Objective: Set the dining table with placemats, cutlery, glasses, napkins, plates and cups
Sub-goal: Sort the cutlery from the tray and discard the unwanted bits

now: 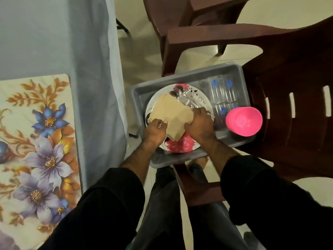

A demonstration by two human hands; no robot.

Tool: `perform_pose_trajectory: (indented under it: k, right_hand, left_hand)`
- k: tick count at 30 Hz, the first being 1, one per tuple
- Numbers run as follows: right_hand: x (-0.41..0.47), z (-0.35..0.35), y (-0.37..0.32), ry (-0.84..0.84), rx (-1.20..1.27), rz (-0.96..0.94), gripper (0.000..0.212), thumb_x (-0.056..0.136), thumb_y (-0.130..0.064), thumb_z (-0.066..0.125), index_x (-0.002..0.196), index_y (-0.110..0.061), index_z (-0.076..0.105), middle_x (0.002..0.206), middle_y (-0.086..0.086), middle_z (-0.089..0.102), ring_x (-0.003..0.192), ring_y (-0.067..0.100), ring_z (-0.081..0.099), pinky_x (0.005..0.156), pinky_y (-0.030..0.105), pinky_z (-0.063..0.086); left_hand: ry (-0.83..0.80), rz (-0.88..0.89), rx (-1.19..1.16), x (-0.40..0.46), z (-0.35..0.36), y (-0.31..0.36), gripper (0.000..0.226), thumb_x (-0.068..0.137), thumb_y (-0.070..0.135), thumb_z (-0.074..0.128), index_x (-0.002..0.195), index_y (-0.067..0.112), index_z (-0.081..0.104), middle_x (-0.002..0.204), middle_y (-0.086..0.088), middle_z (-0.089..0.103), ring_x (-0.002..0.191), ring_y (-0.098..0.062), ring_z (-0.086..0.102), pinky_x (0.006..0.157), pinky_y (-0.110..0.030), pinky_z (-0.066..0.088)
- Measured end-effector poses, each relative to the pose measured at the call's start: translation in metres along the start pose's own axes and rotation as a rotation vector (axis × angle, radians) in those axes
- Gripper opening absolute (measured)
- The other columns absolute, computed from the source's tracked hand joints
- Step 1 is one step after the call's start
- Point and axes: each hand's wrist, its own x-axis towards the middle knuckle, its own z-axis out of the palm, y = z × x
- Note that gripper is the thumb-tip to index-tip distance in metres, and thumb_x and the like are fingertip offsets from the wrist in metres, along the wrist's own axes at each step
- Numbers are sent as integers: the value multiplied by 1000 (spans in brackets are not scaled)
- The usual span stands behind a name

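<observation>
Reaching down from beside the dining table [45,38], I have both hands on a stack of tan paper napkins [171,112] that lies on a flower-printed plate [180,147]. Seen from the head camera, my left hand [155,129] grips the stack's near-left corner with curled fingers, the thumb lying across the top sheet, while my right hand [199,123], a ring on one finger, curls over the stack's right edge. Just beyond the napkins, steel cutlery [185,97], forks and spoons, rests on the same plate. The plate sits in a grey plastic tub [142,91] placed on the seat of a brown plastic chair [288,69]. Clear drinking glasses [223,91] with blue marks lie on their sides in the tub's right half, and a pink cup [244,121] lies tipped on the tub's right rim, its mouth facing the camera. At the left of the frame, a placemat [39,134] printed with blue, lilac and orange flowers lies flat on the table, which is covered by a pale blue cloth [100,87] hanging over its edge. A second brown chair [180,11] stands farther back on the light tiled floor [140,56]. My black sleeves [108,204] and dark trousers [162,204] fill the lower part of the frame.
</observation>
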Motion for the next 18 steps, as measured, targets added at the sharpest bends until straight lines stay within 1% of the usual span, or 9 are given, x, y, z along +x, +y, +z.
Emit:
perform_pose_trajectory:
  k: [2, 3, 6, 8, 11, 13, 15, 17, 18]
  right_hand:
    - [16, -1, -12, 1, -143, -150, 75, 77, -37, 77, 143, -11, 51, 138, 13, 53, 124, 37, 54, 101, 50, 49]
    - [23, -3, -19, -9, -182, -190, 76, 77, -37, 77, 144, -13, 50, 138, 12, 52, 124, 37, 53, 102, 51, 48]
    - [42, -3, -34, -18, -251, -219, 76, 78, -33, 78, 146, -15, 49, 137, 11, 51, 125, 35, 52, 102, 49, 45]
    - [47, -3, -36, 11, -230, -211, 74, 77, -28, 77, 145, -16, 50, 135, 11, 52, 125, 35, 52, 101, 49, 45]
    - [47, -1, -31, 31, -189, -227, 69, 78, -26, 75, 143, -16, 51, 133, 11, 53, 120, 36, 55, 99, 49, 47]
    - [46, -2, -24, 29, -173, -232, 67, 79, -28, 75, 141, -17, 52, 132, 11, 54, 117, 36, 57, 97, 49, 48]
    - [47, -4, -17, 34, -150, -222, 64, 78, -27, 75, 137, -17, 54, 130, 12, 56, 114, 37, 58, 95, 49, 50]
    - [49, -7, -10, 49, -134, -218, 59, 76, -26, 74, 132, -16, 56, 125, 13, 57, 111, 39, 59, 92, 48, 52]
    - [51, -8, -6, 54, -133, -217, 58, 76, -27, 74, 130, -16, 57, 124, 13, 57, 109, 38, 59, 91, 48, 53]
  left_hand:
    - [58, 94, 98, 2, -4, 1, 47, 102, 51, 58, 131, 16, 68, 132, -7, 69, 119, -30, 65, 104, -46, 54]
    - [94, 151, 147, 4, -8, 2, 50, 98, 50, 60, 133, 15, 67, 134, -7, 68, 120, -30, 65, 104, -48, 55]
    - [146, 291, 429, 22, -17, 14, 58, 95, 39, 69, 144, 10, 57, 144, -13, 58, 131, -34, 56, 109, -47, 50]
    - [150, 292, 606, 35, -22, 27, 66, 93, 37, 73, 146, 7, 49, 147, -15, 52, 133, -36, 51, 109, -47, 47]
    - [148, 283, 782, 45, -19, 37, 78, 86, 48, 81, 143, 6, 47, 142, -16, 53, 128, -35, 54, 101, -47, 53]
    - [163, 251, 828, 49, -10, 37, 83, 83, 52, 84, 141, 6, 48, 139, -17, 56, 126, -34, 57, 98, -46, 55]
    - [200, 180, 786, 52, 1, 38, 80, 80, 48, 87, 136, 6, 49, 134, -16, 60, 123, -34, 61, 97, -45, 55]
    - [198, 100, 691, 55, 9, 39, 68, 79, 37, 88, 129, 8, 52, 128, -15, 66, 118, -33, 66, 94, -43, 56]
    - [173, 81, 641, 57, 11, 40, 57, 80, 31, 86, 124, 9, 57, 123, -13, 69, 115, -33, 68, 90, -41, 56]
